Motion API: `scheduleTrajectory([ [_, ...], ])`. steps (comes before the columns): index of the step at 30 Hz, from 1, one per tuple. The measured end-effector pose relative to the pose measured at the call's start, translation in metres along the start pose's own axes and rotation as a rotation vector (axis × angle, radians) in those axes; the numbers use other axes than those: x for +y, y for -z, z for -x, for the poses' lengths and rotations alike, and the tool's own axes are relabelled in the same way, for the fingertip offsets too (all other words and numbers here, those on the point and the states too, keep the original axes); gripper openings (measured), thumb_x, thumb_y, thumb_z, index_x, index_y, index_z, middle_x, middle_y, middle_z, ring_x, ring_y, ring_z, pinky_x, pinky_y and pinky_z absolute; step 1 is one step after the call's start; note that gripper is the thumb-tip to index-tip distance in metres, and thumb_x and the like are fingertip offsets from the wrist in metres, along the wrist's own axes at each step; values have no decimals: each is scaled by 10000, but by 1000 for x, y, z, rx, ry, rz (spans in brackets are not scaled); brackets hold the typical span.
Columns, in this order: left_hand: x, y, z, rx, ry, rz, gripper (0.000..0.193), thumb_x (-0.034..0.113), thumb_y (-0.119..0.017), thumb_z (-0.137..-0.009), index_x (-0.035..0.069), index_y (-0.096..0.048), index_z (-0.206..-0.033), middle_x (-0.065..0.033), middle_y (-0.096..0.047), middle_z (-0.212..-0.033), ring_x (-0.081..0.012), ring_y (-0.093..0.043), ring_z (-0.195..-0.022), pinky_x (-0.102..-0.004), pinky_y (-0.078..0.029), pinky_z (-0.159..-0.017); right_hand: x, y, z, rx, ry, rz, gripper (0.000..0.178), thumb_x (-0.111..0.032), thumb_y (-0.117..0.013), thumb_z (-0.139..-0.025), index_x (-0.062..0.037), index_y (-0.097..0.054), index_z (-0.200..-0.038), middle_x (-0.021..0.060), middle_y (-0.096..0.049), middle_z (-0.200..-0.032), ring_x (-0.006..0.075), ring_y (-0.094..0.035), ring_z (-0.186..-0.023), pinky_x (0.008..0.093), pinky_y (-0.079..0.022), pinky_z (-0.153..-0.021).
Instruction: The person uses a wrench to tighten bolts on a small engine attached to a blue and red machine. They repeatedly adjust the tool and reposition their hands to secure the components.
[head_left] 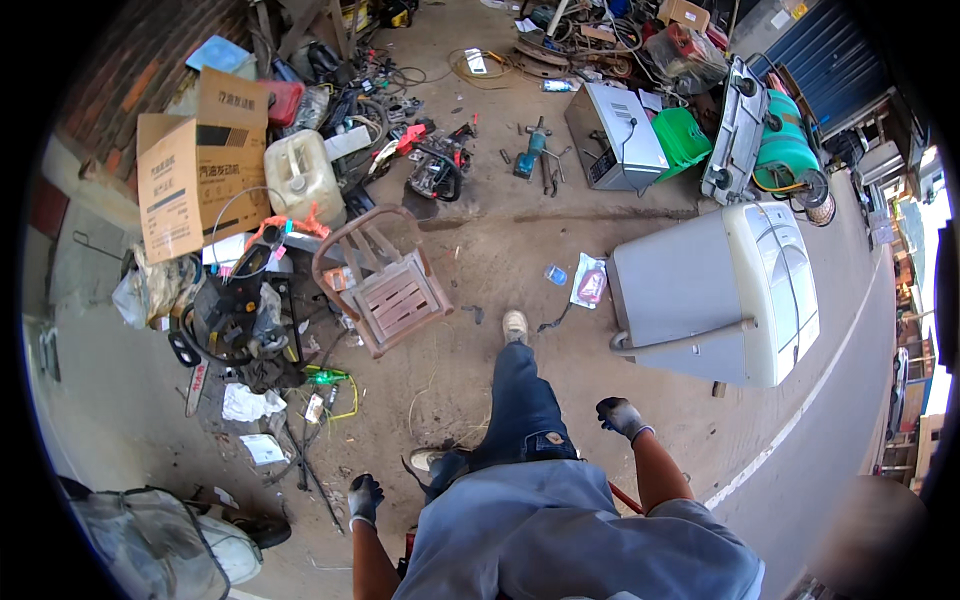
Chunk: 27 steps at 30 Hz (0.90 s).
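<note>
In the head view, the left hand [365,498], in a dark-and-grey glove, hangs low beside the body, its fingers curled; whether it is closed cannot be told. Nearest to it, on the floor to its left, are thin dark cables [318,482] and a white paper [263,449], with a green bottle [325,377] farther ahead. The right hand [622,417], gloved likewise, is held out over the ground with bent fingers, its grip also unclear. Ahead and to its right is a large pale appliance [680,275] with a grey hose [690,340].
</note>
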<state>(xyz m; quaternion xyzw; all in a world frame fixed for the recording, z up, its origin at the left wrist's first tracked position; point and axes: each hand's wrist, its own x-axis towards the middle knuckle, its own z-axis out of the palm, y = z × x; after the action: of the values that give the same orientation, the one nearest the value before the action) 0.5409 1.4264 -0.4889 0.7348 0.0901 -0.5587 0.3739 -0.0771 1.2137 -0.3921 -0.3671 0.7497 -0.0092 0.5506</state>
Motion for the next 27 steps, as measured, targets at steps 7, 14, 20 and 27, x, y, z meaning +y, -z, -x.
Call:
scheduleTrajectory([
  [7, 57, -141, 55, 29, 78, -128, 238, 230, -621, -936, 95, -613, -1132, -84, -670, -846, -204, -639, -639, -337, -529, -535, -45, 131, -156, 138, 372, 661, 311, -283, -533, -897, -11, -683, -922, 129, -701, -787, 239, -690, -651, 354, -545, -655],
  [14, 130, -232, 89, -6, 132, -307, 269, 242, -629, -940, 85, -622, -1157, -90, -683, -873, -212, -659, -682, -342, -549, -580, -174, 184, -243, 161, 396, 139, 288, -262, -607, -901, -12, -692, -1014, 98, -706, -840, 189, -678, -654, 323, -556, -609],
  [20, 175, -300, 23, -9, -15, -294, 255, 274, -611, -966, 101, -623, -1152, -54, -673, -880, -169, -644, -723, -324, -531, -614, -224, 176, -362, 149, 605, 270, 314, -240, -672, -872, -2, -666, -1078, 146, -707, -869, 201, -699, -705, 333, -560, -645],
  [27, 60, -265, 95, 13, 226, -270, 746, 655, -604, -842, 155, -490, -1383, -154, -635, -1245, -311, -562, -1211, -510, -447, -1024, -361, 144, -536, 300, 384, 231, 429, -290, -693, -823, -29, -649, -1161, 213, -701, -1013, 345, -689, -930, 406, -541, -810],
])
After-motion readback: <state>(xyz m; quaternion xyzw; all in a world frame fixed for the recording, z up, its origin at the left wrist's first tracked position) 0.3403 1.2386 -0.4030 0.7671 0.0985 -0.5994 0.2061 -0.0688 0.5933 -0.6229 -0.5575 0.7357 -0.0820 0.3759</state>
